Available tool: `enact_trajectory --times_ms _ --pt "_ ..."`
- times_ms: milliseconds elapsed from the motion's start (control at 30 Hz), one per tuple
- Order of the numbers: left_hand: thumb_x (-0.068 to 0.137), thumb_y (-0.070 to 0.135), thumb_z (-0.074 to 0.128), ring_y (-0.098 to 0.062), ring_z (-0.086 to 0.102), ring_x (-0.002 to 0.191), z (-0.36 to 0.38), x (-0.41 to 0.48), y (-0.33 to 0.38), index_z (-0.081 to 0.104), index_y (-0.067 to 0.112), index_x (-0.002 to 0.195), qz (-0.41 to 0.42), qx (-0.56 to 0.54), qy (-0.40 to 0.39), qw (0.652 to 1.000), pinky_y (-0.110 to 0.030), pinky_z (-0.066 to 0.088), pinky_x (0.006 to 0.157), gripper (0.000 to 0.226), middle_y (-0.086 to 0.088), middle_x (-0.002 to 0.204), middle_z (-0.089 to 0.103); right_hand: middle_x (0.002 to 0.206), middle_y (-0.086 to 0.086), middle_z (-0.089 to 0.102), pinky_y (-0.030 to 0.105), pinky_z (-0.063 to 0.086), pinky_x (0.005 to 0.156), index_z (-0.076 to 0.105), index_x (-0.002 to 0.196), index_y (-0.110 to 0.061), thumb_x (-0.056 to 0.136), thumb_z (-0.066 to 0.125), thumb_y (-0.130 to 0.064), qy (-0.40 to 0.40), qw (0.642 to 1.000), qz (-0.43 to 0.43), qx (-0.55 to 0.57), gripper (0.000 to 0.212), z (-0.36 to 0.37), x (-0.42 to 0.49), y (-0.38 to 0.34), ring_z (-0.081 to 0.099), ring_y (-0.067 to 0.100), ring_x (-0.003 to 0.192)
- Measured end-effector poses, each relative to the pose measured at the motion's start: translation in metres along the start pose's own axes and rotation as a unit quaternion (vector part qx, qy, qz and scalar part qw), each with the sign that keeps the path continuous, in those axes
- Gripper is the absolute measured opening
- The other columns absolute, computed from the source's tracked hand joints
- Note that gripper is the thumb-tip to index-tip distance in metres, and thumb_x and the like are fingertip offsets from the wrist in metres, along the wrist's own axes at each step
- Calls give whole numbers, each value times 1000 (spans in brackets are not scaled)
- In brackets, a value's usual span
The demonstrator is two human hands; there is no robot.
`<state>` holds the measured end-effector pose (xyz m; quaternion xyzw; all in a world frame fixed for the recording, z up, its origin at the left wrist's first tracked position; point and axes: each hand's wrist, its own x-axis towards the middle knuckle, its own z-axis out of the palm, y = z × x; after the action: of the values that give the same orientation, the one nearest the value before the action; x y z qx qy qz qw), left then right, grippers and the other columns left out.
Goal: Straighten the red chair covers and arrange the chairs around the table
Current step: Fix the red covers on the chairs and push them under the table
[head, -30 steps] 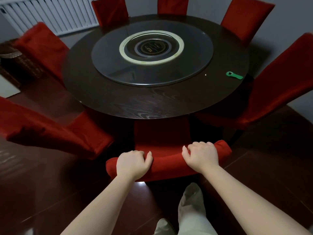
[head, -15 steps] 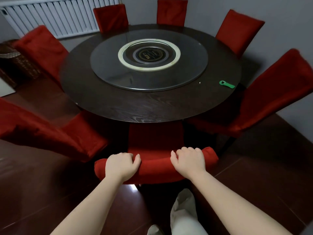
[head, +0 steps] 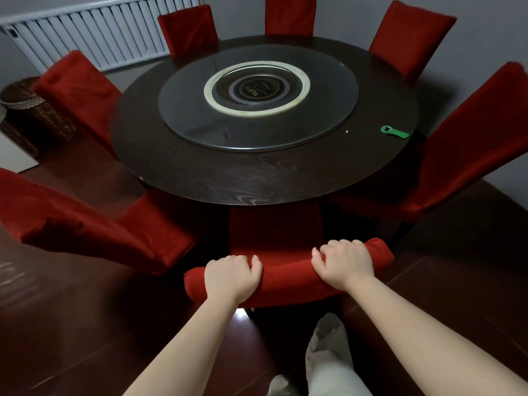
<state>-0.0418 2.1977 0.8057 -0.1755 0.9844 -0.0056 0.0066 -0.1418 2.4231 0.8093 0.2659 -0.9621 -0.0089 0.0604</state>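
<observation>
Left hand [head: 231,277]: fingers curled over the top edge of the near chair's backrest [head: 285,277], gripping it through the red cover, thumb pointing toward the other hand. Right hand [head: 344,262]: same wrap-over grip on the same backrest, closer to its right end, knuckles up. A bare stretch of red cover shows between the hands.

Seat [head: 274,227] is straight ahead of both hands, with its front end under the rim of the round table [head: 257,181].

The left neighbour chair [head: 85,224] is out past the left hand, angled, its back leaning away from the table. The right neighbour chair [head: 471,155] is beyond the right hand, also angled. Four more red chairs ring the far side.

The glass turntable [head: 257,121] sits at table centre, ahead of the hands. A green bottle opener [head: 394,132] lies on the tabletop, forward and right of the right hand.

Radiator [head: 94,35] and wicker basket [head: 31,110] are far forward-left of the left hand. A pale trouser leg [head: 328,352] is below, between the forearms.
</observation>
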Motion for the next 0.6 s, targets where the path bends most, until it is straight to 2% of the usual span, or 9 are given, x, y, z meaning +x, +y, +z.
enact_trajectory --times_ms 100,300,400,600 --pt "94 52 25 -26 67 73 0 2 8 63 18 68 1 -17 -9 1000 -33 34 64 57 -5 72 69 79 -2 69 35 40 69 72 73 -21 88 17 -51 -6 1000 2 -7 63 0 3 10 65 22 77" --pt "93 56 21 -22 65 71 4 -2 0 50 22 63 20 -38 6 999 -33 31 62 54 -3 72 68 64 1 64 37 41 64 69 62 -16 89 25 -45 18 999 34 18 59 -1 -5 2 61 26 64" --pt "95 55 25 -22 66 72 3 -2 0 51 21 63 26 -41 0 999 -33 31 61 53 -3 73 68 72 0 66 37 41 70 70 69 -17 94 33 -43 -11 999 34 1 52 -5 -5 2 62 24 72" --pt "94 57 21 -20 65 71 0 -2 -3 57 19 66 41 -36 -7 998 -32 37 60 59 -2 73 67 90 -3 68 38 42 83 71 87 -21 97 28 -48 -66 997 45 -14 52 -12 -2 0 61 20 89"
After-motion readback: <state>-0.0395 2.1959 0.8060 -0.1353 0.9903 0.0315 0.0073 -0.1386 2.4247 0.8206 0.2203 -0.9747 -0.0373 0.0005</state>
